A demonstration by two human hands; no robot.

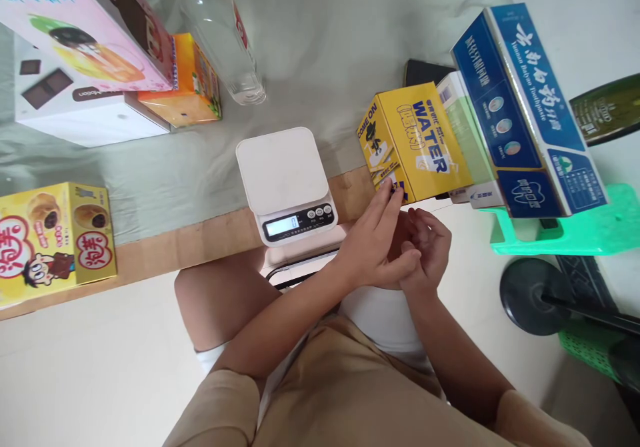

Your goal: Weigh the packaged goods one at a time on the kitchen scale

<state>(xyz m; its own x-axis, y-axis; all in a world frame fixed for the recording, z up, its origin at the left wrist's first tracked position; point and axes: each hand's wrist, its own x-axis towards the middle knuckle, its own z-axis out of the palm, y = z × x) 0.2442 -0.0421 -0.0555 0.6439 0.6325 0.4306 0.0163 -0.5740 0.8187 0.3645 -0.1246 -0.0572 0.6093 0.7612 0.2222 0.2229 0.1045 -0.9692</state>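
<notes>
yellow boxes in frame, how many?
3. A cartoon box sits at the left table edge; an orange-yellow box lies under the pink box upper left; the WATER box touches the left hand fingertips. Others may be hidden.

Table w/ grey cloth [325, 47]: scale [283, 173], boxes, bottle [220, 33]

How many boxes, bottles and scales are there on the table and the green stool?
Boxes: 7 (pink, white, orange, yellow cartoon, yellow WATER, pale green, blue)
Bottles: 2 (clear, dark)
Scales: 1
Total: 10
</notes>
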